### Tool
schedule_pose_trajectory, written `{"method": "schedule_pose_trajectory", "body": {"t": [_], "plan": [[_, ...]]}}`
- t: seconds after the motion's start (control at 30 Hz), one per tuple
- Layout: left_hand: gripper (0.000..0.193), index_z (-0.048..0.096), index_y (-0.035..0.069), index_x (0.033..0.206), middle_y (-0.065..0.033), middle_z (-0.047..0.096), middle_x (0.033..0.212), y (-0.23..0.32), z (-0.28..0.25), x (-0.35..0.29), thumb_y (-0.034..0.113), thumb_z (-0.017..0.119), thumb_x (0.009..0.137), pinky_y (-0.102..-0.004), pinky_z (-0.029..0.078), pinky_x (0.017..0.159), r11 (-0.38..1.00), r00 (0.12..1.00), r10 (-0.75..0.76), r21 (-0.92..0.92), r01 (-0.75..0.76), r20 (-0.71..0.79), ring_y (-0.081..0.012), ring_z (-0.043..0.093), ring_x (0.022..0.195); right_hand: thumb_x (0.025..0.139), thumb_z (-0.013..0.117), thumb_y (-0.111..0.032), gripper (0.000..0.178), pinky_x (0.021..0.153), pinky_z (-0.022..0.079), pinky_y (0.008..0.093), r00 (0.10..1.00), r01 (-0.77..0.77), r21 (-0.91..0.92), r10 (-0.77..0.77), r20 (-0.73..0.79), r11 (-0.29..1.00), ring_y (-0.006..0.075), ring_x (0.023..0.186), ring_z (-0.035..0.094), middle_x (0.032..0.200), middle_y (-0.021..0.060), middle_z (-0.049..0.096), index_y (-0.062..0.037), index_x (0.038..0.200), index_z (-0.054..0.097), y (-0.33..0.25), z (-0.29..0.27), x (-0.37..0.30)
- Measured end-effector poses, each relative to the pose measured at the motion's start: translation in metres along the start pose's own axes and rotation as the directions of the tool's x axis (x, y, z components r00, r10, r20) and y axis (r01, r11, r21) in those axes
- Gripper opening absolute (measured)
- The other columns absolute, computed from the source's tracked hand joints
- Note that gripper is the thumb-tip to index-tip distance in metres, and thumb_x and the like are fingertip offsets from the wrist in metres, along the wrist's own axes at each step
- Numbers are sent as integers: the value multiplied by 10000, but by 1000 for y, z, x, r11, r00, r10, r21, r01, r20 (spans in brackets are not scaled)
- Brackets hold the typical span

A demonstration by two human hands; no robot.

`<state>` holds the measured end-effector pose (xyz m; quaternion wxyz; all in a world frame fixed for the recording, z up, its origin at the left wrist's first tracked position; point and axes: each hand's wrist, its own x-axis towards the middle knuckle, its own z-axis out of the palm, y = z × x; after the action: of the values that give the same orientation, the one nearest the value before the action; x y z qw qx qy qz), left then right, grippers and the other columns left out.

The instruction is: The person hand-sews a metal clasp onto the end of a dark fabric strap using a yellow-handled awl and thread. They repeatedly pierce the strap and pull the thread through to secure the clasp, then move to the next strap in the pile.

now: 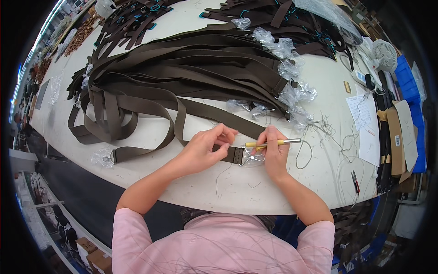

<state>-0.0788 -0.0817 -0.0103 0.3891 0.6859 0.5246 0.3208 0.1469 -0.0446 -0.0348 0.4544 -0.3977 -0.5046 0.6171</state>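
My left hand (206,147) hovers over the end of a dark brown webbing strap (157,145), its fingers half bent and apart from the thumb. No held thing shows between them. In my right hand (275,155) is a slim pen-like tool (289,141) with a yellow and silver body, lying crosswise in closed fingers. Just left of that hand, a silver metal clip (250,158) joins the stitched strap end. The strap loops off to the left, where its other end carries a metal ring (108,158) in clear plastic wrap.
A thick bundle of brown straps (191,68) with plastic-wrapped ends (289,91) spans the table's middle. More straps with blue buckles (315,32) lie behind. Loose threads (321,130), snips (355,181), paper sheets (365,118), a cardboard box (392,137) and a fan (384,55) are right.
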Motion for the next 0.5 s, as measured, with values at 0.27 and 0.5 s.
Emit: {"method": "schedule_pose_trajectory", "body": {"t": [0.27, 0.5], "plan": [[236, 681, 112, 1033, -82, 674, 985, 17, -49, -20, 99, 749, 808, -407, 501, 850, 787, 951, 171, 546, -288, 256, -290, 646, 980, 1116, 430, -138, 271, 794, 578, 289, 868, 480, -236, -496, -11, 845, 217, 857, 753, 1055, 157, 715, 15, 1245, 613, 0, -6, 6], [453, 720, 93, 1141, -112, 677, 1170, 15, -228, -73, -119, 590, 762, -491, 430, 1108, 377, 749, 528, 901, 214, -399, -355, 602, 1163, 1024, 552, 3, 227, 837, 551, 339, 758, 576, -628, -629, 172, 523, 247, 874, 738, 994, 142, 742, -24, 1245, 597, -9, -56, 4]]}}
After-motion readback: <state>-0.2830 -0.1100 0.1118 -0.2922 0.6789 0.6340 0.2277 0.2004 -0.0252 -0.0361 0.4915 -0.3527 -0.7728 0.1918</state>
